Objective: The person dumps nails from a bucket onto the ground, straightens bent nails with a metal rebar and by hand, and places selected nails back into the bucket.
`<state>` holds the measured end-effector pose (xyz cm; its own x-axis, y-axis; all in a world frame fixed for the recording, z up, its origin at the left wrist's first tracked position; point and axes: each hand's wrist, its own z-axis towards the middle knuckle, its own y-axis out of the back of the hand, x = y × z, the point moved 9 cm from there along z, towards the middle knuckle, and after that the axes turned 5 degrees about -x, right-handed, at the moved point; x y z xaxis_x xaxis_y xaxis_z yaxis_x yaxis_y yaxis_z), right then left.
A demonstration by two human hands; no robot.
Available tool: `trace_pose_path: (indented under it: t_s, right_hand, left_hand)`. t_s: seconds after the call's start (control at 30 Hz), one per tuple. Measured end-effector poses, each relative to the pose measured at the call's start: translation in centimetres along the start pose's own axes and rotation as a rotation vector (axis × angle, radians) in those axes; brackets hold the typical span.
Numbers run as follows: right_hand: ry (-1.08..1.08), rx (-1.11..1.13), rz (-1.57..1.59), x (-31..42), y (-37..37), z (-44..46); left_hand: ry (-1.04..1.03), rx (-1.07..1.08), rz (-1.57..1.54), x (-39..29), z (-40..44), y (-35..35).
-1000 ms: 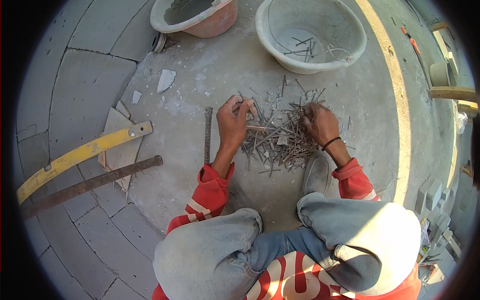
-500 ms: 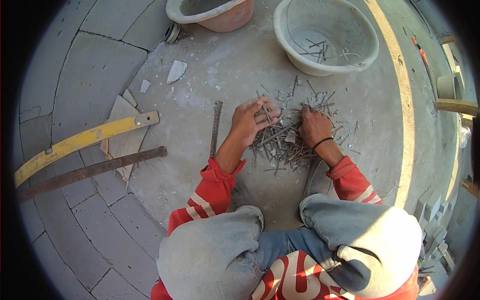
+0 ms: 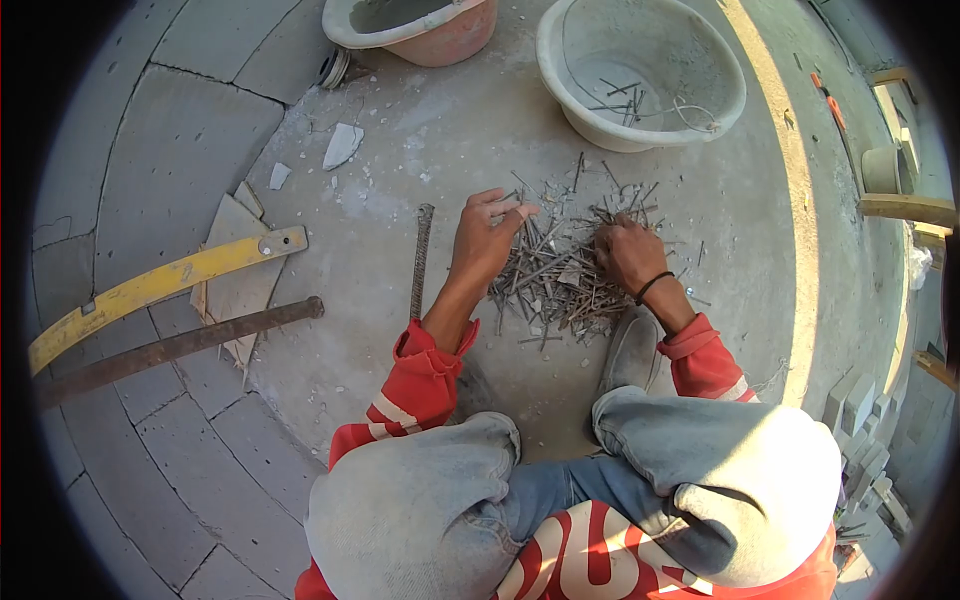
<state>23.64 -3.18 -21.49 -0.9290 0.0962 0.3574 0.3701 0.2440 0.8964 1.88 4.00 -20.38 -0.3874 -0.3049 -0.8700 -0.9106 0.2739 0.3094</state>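
Note:
A pile of nails [image 3: 550, 275], mixed with pale chips, lies on the concrete floor in front of my feet. My left hand [image 3: 487, 232] is at the pile's upper left edge, its fingers curled around nails whose ends show by the fingertips. On the right side of the pile, my right hand [image 3: 630, 255] has its fingers bent down and pressed together among the nails; what they pinch is hidden. Beyond the pile stands a whitish basin [image 3: 590, 125] with several nails and a thin wire inside.
A reddish basin [image 3: 455, 40] holds grey material at the top. Left lie a ribbed bar [image 3: 421, 262], a yellow metal strip [image 3: 190, 270], a rusty pipe [image 3: 190, 345] and broken board pieces [image 3: 235, 285]. Stacked blocks [image 3: 865, 425] are at the far right.
My left hand's spread fingers have closed over the nails in it. My right hand stays at the pile, its fingers shifted slightly among the nails. The camera view has moved a little.

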Motion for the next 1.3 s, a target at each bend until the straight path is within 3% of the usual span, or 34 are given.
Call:
trace_pose_path:
  t_s: [0.1,0.17,0.23,0.27,0.33,0.37,0.5,0.53,0.57,0.6,0.67,0.7,0.73,0.8,0.9,0.97,1.03,1.17,1.3]
  right_hand:
    - [0.052,-0.041,-0.05,0.0,-0.5,0.2]
    - [0.068,-0.11,-0.057,0.1,0.1,0.3]
    - [-0.057,-0.046,0.514,0.3,2.3,0.2]
    - [-0.06,-0.049,0.514,1.5,3.4,0.1]
    - [-0.397,0.067,1.577,3.6,3.5,-0.5]
    - [-0.4,0.066,1.576,3.6,4.6,-0.5]
    - [-0.158,0.058,1.448,5.0,11.7,0.7]
    - [-0.047,-0.01,1.414,5.4,14.7,0.9]
    - [0.031,-0.124,1.295,5.4,18.3,0.9]
    - [0.107,-0.234,1.171,5.3,21.4,1.0]
    - [0.297,-0.584,0.701,3.9,26.3,2.5]
    - [0.295,-0.757,0.313,2.8,27.6,3.0]
    - [0.288,-0.755,0.308,2.8,27.5,2.8]
    - [0.405,-1.091,0.003,5.0,28.9,-0.1]
    - [0.259,-0.577,0.515,5.7,21.9,-0.8]
    - [0.337,-0.232,0.385,5.7,14.7,-0.5]
    - [0.277,-0.031,0.297,3.3,7.1,-0.7]
    - [0.269,-0.045,0.084,2.1,0.0,-2.4]
    - [0.168,-0.061,-0.038,2.8,-1.3,-2.0]
  left_hand:
    - [-0.017,0.003,0.003,-0.6,0.1,0.4]
    - [0.155,0.15,-0.03,-0.1,-0.5,-0.4]
    - [0.097,0.144,-0.099,-1.1,-1.0,-1.2]
    - [0.044,0.144,-0.169,-1.9,-1.2,-1.9]
    - [-0.006,0.161,-0.23,-4.3,-1.1,-3.1]
    - [-0.053,0.172,-0.29,-6.0,-1.0,-3.2]
    - [-0.205,0.125,-0.374,-10.1,0.7,-1.3]
    - [-0.283,0.079,-0.154,-9.6,1.2,-0.7]
    - [-0.354,0.034,0.065,-8.8,1.4,-0.5]
    - [-0.35,0.034,0.065,-7.4,1.3,-0.9]
    - [-0.346,0.164,0.465,-3.1,0.4,-3.7]
    - [-0.345,0.169,0.462,-1.5,-0.2,-4.3]
    - [-0.466,0.06,0.588,-1.3,-1.0,-4.4]
    - [-0.586,-0.051,0.704,-0.7,-1.3,-4.8]
    - [-0.605,-0.055,0.723,0.1,-0.9,-4.3]
    - [-0.508,-0.075,0.619,0.5,-0.4,-3.0]
    - [-0.461,-0.081,0.574,0.5,-0.1,-2.2]
    - [-0.473,-0.127,0.492,-0.4,-0.2,-1.0]
    - [-0.469,-0.107,0.419,-0.2,0.0,-1.8]
